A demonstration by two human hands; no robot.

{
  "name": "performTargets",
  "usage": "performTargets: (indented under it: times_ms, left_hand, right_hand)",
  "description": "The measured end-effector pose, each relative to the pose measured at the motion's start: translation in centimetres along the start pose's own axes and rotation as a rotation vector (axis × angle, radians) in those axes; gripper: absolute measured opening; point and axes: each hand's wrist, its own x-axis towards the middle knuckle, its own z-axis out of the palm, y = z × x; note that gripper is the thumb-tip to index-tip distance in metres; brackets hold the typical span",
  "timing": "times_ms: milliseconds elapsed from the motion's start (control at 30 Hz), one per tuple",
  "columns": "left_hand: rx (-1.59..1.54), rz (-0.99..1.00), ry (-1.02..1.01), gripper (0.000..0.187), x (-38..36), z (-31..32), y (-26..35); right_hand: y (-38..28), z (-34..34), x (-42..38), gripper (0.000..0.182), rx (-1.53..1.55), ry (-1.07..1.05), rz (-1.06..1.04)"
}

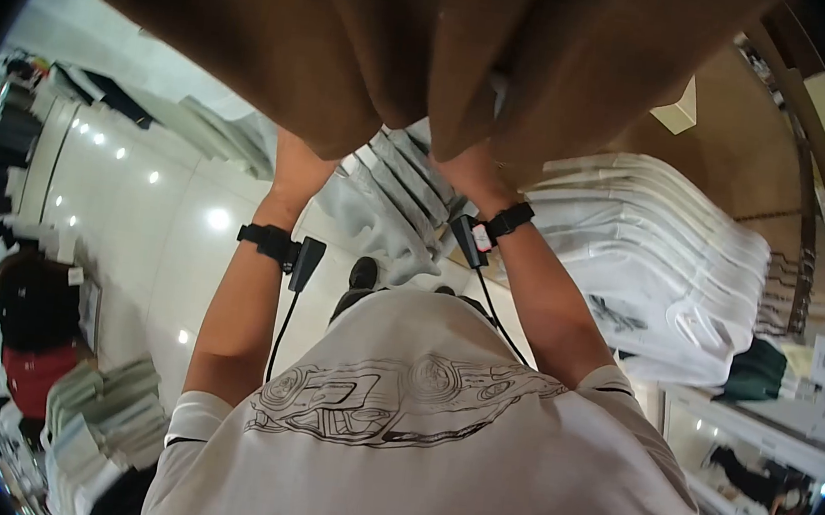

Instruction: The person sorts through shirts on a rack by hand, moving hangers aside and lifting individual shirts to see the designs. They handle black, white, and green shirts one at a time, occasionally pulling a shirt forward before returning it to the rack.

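Note:
A brown piece of clothing (345, 39) hangs in loose folds across the top of the head view, close to the camera. My left hand (301, 165) reaches up at its lower edge, with the fingers hidden behind the cloth. To the right, my right hand (471, 175) also goes up under the brown hem, its fingers covered too. Between and just below the hands hang several grey and white garments (394, 190) side by side. Each wrist wears a black strap with a small device and a cable.
Several white shirts (644, 252) hang on a rack at the right. Below them stands a white shelf (756, 434). At the left, a black garment (38, 304), a red one (38, 379) and pale green ones (111, 402) hang over the shiny tiled floor (156, 261).

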Motion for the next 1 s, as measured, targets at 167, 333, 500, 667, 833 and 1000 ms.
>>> performTargets:
  times_ms: [167, 333, 500, 667, 833, 1000]
  left_hand:
    - [-0.279, -0.185, 0.009, 0.053, -0.2, -0.8, 1.5]
    - [-0.214, -0.190, 0.066, 0.061, -0.7, -1.2, 1.9]
    - [-0.256, -0.288, 0.025, 0.053, -0.6, -1.0, 1.1]
    - [-0.327, -0.356, 0.021, 0.067, -0.7, -0.3, -0.2]
    - [-0.310, -0.341, 0.052, 0.057, -0.5, 0.0, 1.0]
    - [-0.253, -0.401, 0.074, 0.047, 0.0, -0.6, 3.4]
  right_hand:
    - [2.4, -2.2, -0.4, 0.046, 0.047, -0.158, 0.145]
    - [3.8, -5.5, -3.7, 0.045, 0.108, -0.252, 0.297]
    - [3.7, -10.6, -10.2, 0.036, 0.168, -0.207, 0.313]
    - [3.7, -16.7, -17.1, 0.030, -0.030, -0.247, 0.370]
    - [1.3, -23.0, -21.5, 0.026, -0.056, -0.279, 0.438]
    - [-2.6, -30.2, -22.2, 0.025, -0.125, -0.287, 0.382]
